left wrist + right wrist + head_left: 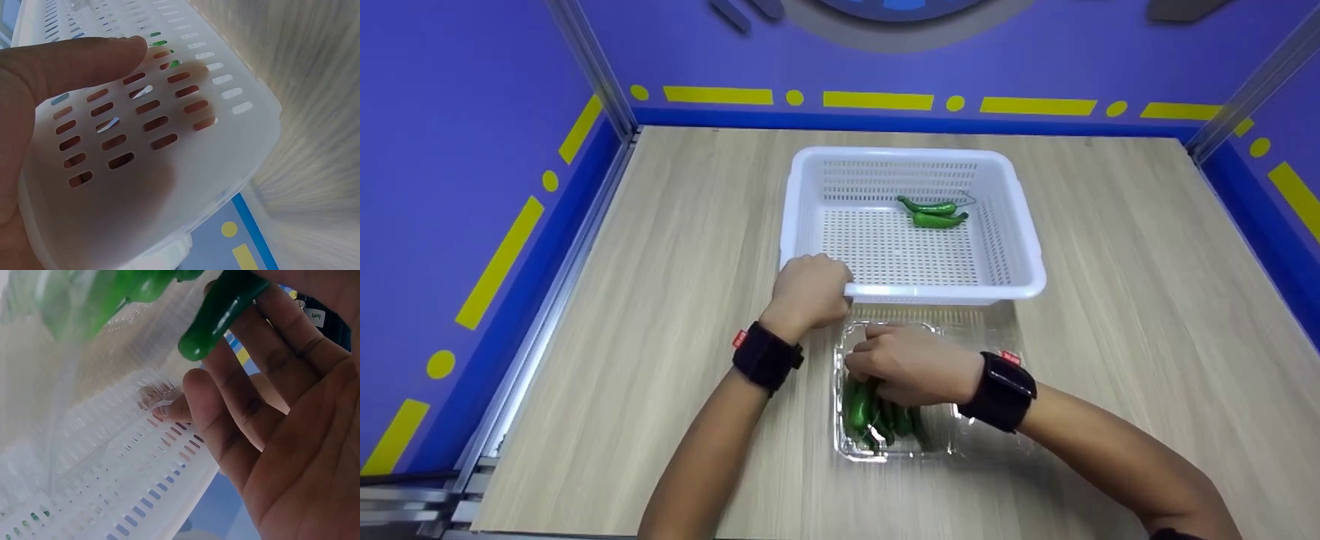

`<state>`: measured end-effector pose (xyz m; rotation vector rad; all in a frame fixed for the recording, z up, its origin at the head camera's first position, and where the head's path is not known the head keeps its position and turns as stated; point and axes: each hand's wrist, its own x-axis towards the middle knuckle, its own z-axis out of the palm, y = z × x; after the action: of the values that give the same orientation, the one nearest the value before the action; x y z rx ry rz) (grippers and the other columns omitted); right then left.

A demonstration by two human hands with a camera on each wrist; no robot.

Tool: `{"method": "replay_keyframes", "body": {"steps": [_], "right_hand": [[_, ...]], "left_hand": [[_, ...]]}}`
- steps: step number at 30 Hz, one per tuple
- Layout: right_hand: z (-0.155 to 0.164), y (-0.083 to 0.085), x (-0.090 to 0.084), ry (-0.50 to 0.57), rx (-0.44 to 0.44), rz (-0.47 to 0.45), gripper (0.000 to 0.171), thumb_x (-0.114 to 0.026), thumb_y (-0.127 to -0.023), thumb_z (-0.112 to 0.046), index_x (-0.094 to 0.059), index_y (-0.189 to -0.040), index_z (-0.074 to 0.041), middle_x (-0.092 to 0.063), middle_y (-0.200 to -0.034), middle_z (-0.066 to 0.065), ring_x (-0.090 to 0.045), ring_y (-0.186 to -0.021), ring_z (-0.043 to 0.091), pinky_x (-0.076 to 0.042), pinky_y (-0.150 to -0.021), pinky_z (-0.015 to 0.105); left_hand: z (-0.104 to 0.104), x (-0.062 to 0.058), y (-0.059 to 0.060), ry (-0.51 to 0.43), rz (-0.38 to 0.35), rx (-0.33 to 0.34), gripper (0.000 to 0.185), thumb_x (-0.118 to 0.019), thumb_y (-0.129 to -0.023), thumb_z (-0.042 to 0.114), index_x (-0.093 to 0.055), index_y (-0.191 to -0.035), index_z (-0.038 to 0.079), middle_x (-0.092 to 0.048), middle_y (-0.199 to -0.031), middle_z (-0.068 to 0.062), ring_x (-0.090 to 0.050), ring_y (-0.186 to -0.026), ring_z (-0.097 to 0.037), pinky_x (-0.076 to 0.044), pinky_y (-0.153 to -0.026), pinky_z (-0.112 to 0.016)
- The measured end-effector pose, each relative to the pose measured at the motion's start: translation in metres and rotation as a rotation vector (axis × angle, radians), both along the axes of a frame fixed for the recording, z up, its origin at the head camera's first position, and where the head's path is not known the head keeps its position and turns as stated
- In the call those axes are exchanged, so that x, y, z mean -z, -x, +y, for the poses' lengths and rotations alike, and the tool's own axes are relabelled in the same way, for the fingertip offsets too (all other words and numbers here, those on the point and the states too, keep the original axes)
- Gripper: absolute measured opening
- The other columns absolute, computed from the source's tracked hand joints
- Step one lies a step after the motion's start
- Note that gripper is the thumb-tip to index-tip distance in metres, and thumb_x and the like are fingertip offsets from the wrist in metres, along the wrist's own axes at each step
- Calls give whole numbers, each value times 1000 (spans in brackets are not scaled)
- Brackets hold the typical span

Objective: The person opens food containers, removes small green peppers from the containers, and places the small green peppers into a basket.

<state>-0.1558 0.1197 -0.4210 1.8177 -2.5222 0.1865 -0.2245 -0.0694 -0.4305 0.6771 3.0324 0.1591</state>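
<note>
My left hand (810, 291) grips the near left corner of a white slotted basket (930, 292). In the left wrist view its thumb (95, 59) lies along the basket wall, and fingers show through the slots from the other side. My right hand (919, 364) is over a clear plastic clamshell box (877, 456) in front of the basket. Between its thumb and fingers is a glossy green chili pepper (216, 320), partly cut off by the top of the right wrist view. Several green peppers (859, 414) lie inside the box.
Two green peppers (937, 221) lie at the basket's back right. The box's clear lid (990, 442) spreads out to the right, partly under my right wrist. Purple panels with yellow marks (877, 100) border the wooden table (1125, 300) at the back and sides.
</note>
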Motion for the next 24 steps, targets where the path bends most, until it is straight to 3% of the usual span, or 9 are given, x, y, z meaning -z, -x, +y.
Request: {"method": "replay_keyframes", "body": {"steps": [19,24], "right_hand": [[4,1,-10,-8,3,-79,23,-78,-75,-9,-60,-86,-20,-65,-81,-12,-60,-81,14,-51,-68,30],[7,2,-15,8,14,-107,24,-77,-75,-8,-58,-85,-19,-64,-82,-12,-59,-80,13,-49,-65,29]], "left_hand": [[0,-2,-1,-1,-19,-6,27,-66,-78,15,-45,-61,20,-53,-65,3,-53,-61,-19,-49,-57,-41],[0,-2,-1,-7,-14,-5,34,-66,-78,15,-38,-60,21,-43,-62,5,-45,-59,-16,-46,-53,-38]]}}
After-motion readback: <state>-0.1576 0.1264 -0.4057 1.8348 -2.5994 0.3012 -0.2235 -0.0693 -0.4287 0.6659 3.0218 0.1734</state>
